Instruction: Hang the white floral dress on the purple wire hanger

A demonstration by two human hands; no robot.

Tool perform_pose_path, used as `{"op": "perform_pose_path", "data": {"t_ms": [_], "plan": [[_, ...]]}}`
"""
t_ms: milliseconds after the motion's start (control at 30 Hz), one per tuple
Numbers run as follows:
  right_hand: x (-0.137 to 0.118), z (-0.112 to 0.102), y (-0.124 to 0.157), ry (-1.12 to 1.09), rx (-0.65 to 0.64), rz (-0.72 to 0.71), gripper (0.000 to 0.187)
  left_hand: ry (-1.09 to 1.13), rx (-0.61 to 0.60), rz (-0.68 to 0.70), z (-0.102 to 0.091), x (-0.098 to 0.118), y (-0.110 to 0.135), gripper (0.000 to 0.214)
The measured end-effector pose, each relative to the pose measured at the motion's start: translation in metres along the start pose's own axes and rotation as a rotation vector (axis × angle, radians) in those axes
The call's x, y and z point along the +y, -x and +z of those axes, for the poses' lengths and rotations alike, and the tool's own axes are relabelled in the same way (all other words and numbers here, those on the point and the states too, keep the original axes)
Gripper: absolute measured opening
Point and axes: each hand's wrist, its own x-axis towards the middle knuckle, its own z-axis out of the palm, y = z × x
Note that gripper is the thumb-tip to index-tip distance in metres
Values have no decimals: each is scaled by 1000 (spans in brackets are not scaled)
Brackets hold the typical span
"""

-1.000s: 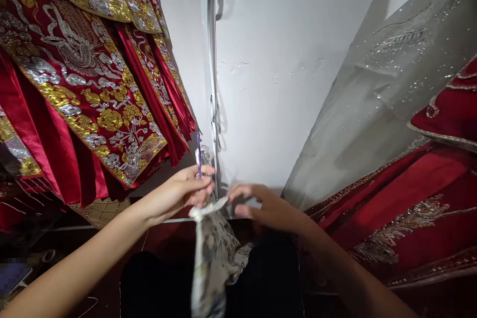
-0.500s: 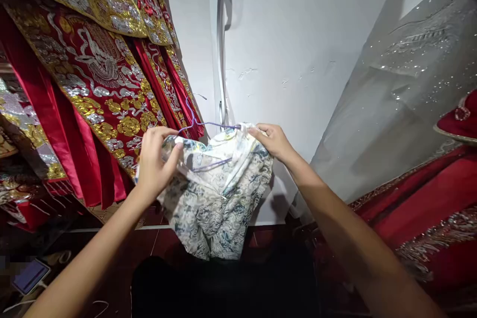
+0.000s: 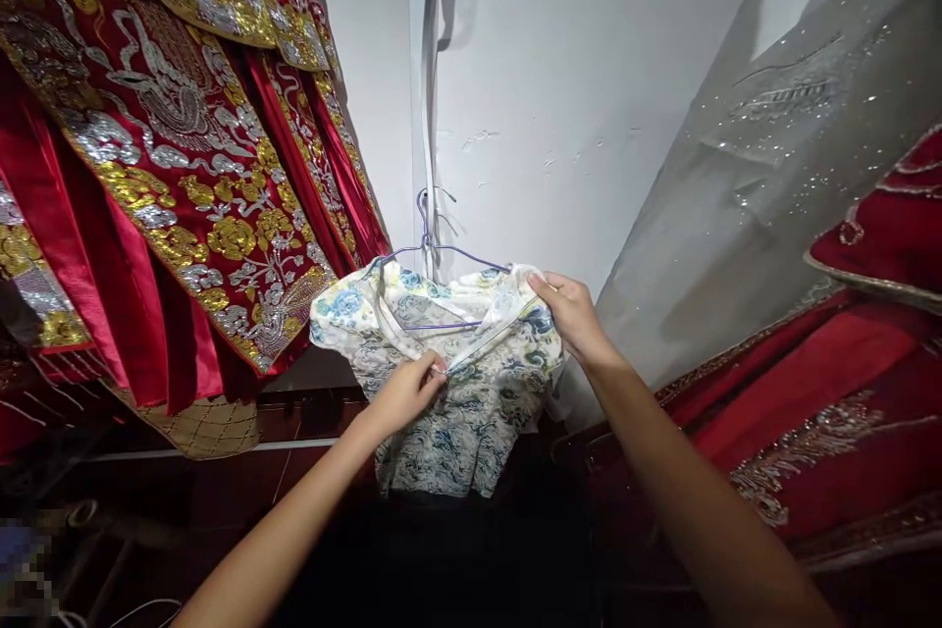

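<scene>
Grip, left hand (image 3: 403, 394): fingers closed in a pinch on the front neckline edge of a floral blouse (image 3: 456, 417), at the centre of the chest. Grip, right hand (image 3: 574, 316): fingers curled shut over the blouse's shoulder seam, at the end of the hanger arm.

Head view, items:

1. Floral blouse. Thin, soft cloth, cream ground with a blue and grey-green flower print, short sleeves, pale piping at the neck. It is held up in the air between the two grips, with the hem hanging loose below the left grip.
2. Wire hanger (image 3: 427, 243). Thin purple wire of triangular shape, threaded inside the blouse's shoulders. The hook rises above and between the grips, close to a pale vertical strip (image 3: 427, 69) on the wall; whether they touch cannot be told.
3. White wall (image 3: 559, 88). Matt paint with small chips, behind the grips.
4. Red embroidered robes (image 3: 169, 167). Glossy satin with heavy gold and silver thread and pleated edges, hanging to the left of the left grip. Their nearest edge lies just beside the blouse sleeve.
5. Grey sequinned fabric (image 3: 772, 167). A smooth, glittering, slanting drape to the right of the right grip, near it.
6. Red beaded garment (image 3: 816, 392), below that drape.

Open room: a narrow wedge between the robes and the drape, widest above the grips.
</scene>
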Motion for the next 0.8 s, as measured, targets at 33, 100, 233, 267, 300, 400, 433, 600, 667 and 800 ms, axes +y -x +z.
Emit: {"op": "perform_pose_path", "data": {"t_ms": [33,100,233,267,300,400,433,600,667,800], "plan": [[3,0,1,24,0,-6,45,27,-4,-15,6,0,0,20],[9,1,0,77,5,-29,45,88,-4,-31,15,0,2,15],[18,2,-6,217,9,-101,43,194,-31,-19,24,5,9,12],[20,3,-4,272,37,-129,41,201,-35,-15,25,6,10,12],[21,6,-1,338,94,-163,39,201,-32,-13,26,6,12,12],[26,22,27,507,370,-257,43,168,5,-31,29,6,13,12],[30,29,41,520,443,-264,45,147,21,-38,30,6,13,12],[63,73,124,336,99,-23,19,94,68,-24,32,7,13,6],[76,87,147,270,-62,55,18,166,64,-30,32,9,15,8],[87,104,162,140,-129,55,25,459,92,-97,33,12,16,24]]}}
